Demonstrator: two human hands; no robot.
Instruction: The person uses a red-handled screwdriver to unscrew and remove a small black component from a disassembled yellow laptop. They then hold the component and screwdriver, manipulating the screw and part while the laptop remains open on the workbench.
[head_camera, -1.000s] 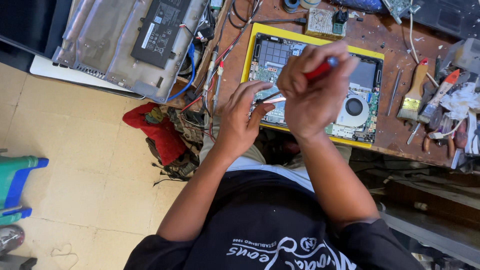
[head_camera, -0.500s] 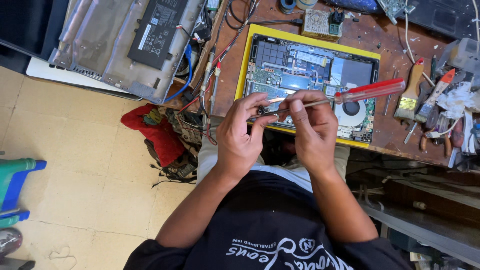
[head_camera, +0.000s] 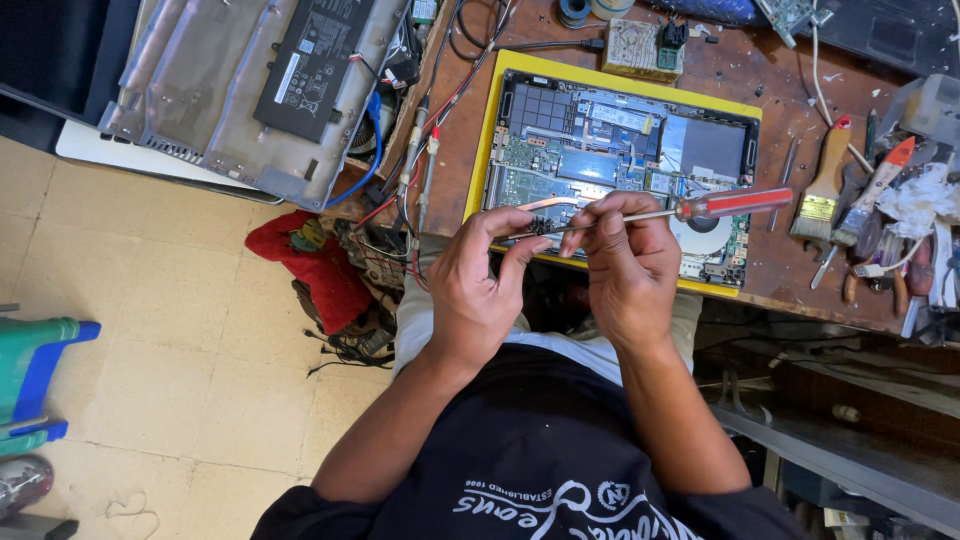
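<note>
My right hand (head_camera: 625, 265) grips a red-handled screwdriver (head_camera: 735, 203) by its metal shaft, and the tool lies sideways with the handle pointing right. My left hand (head_camera: 478, 290) pinches at the screwdriver's tip with thumb and forefinger; whether a screw sits there is too small to tell. Both hands hover at the near edge of an opened laptop with a yellow rim (head_camera: 487, 140). Its circuit boards, copper heat pipe and fan lie exposed on the brown workbench (head_camera: 790, 275).
A detached grey laptop cover with a black battery (head_camera: 300, 60) lies at the upper left, beside tangled wires (head_camera: 420, 150). A brush (head_camera: 825, 185) and several hand tools crowd the right. A small circuit board (head_camera: 640, 45) sits behind. A red cloth (head_camera: 310, 265) and a green stool (head_camera: 40, 365) are on the tiled floor.
My right hand has lifted the screwdriver off the laptop and turned it sideways. Both hands have drawn back to the bench's near edge, and my left fingers have closed on the tip.
</note>
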